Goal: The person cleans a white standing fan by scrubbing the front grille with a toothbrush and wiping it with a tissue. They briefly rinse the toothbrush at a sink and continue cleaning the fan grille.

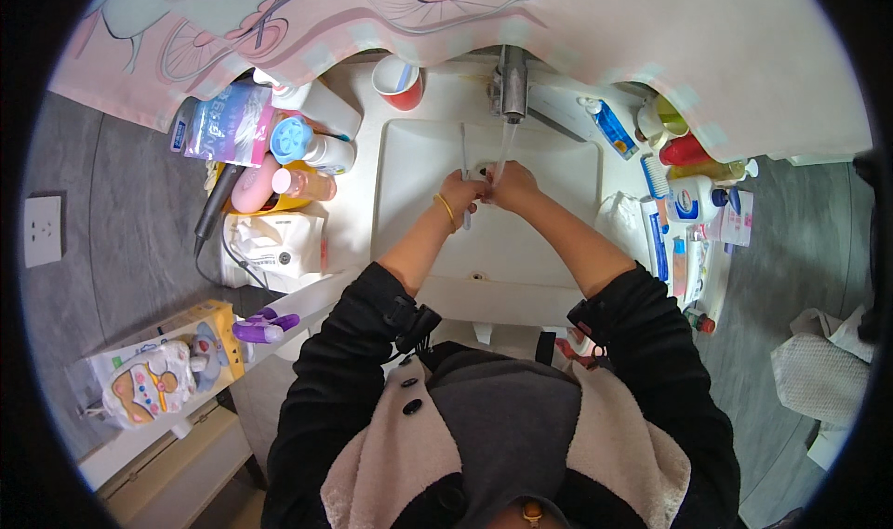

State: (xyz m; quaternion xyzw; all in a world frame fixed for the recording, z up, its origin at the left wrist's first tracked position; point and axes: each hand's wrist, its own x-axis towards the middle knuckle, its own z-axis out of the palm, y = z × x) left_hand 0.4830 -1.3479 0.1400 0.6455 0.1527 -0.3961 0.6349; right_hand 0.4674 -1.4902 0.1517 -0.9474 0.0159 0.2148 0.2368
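Over the white washbasin [537, 250], water runs from a metal faucet [514, 86] onto my hands. My left hand [462, 192], with a gold bangle at the wrist, is closed around a slim pale rod [463, 148] that looks like a toothbrush. One end of it points toward the back of the basin, and the other shows below my fingers. My right hand [515, 183] meets the left fingertips under the stream. Its fingers are bent and partly hidden, so whether it grips anything is unclear. The dark drain opening [483, 171] is partly visible behind the hands.
A red-and-white cup [399, 86] stands at the back left. Bottles, a wipes pack [273, 243] and a corded styling tool [220, 201] crowd the left counter. Toothpaste [612, 130], a brush [654, 175] and a pump bottle [691, 199] line the right. A pink curtain [628, 33] hangs across the back.
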